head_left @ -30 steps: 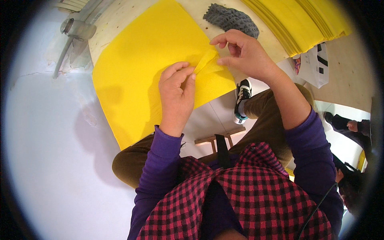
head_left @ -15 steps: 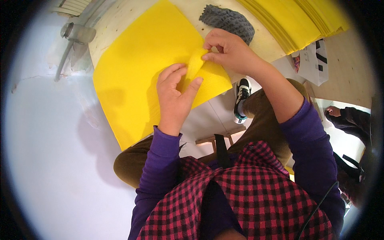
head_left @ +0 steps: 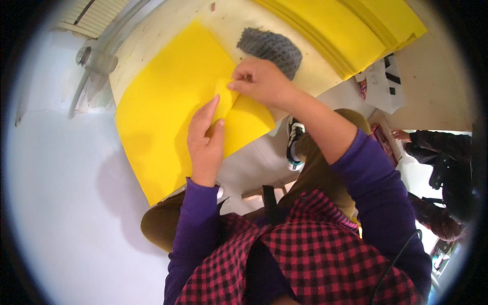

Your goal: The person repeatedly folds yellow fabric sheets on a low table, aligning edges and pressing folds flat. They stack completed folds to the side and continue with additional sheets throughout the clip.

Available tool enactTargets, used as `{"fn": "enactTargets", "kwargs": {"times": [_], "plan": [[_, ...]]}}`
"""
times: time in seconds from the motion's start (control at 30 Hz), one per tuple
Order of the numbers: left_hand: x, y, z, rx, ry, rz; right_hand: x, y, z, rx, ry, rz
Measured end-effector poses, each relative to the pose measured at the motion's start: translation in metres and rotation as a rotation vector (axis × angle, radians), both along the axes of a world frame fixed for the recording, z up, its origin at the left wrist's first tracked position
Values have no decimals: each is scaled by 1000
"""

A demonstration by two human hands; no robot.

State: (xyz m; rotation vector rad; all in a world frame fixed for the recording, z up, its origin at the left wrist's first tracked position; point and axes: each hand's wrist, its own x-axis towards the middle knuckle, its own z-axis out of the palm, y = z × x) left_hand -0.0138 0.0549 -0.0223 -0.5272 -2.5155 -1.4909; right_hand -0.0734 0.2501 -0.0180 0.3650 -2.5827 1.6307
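Observation:
A large yellow sheet [head_left: 157,107] with a soft matte look lies over the near edge of a light wooden table. Above its right part, a small folded yellow piece [head_left: 222,104] sits between my hands. Whether it is separate or a raised part of the sheet, I cannot tell. My right hand [head_left: 262,84] pinches its upper end between thumb and forefinger. My left hand [head_left: 206,140] is at its lower left side, fingers and thumb around the edge. Just beyond my right hand rests a dark grey, net-textured bundle [head_left: 272,48].
A thick stack of yellow sheets [head_left: 351,30] covers the table's far right. A white bag [head_left: 384,84] stands beside the table. Pipe fittings [head_left: 96,60] run along the wall at left. Another person's dark sleeve [head_left: 439,142] shows at the right edge.
The view has shifted slightly. My left fingers have straightened and drawn closer to the folded piece. My right hand still pinches its upper end.

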Motion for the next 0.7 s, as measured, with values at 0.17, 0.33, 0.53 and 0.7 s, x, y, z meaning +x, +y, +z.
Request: {"fn": "enactTargets", "kwargs": {"times": [0.17, 0.33, 0.53, 0.7], "plan": [[-5, -1, -1, -26, 93, -117, -2, -5, 1, -2, -10, -22], [0, 0, -1, -143, 31, -2, 2, 4, 7, -106, 73, -56], [0, 1, 1, -104, -2, -17, 12, 49, 22, 293, 140, -353], [2, 1, -1, -107, 4, -10, 19, 64, 12, 571, -25, -372]]}}
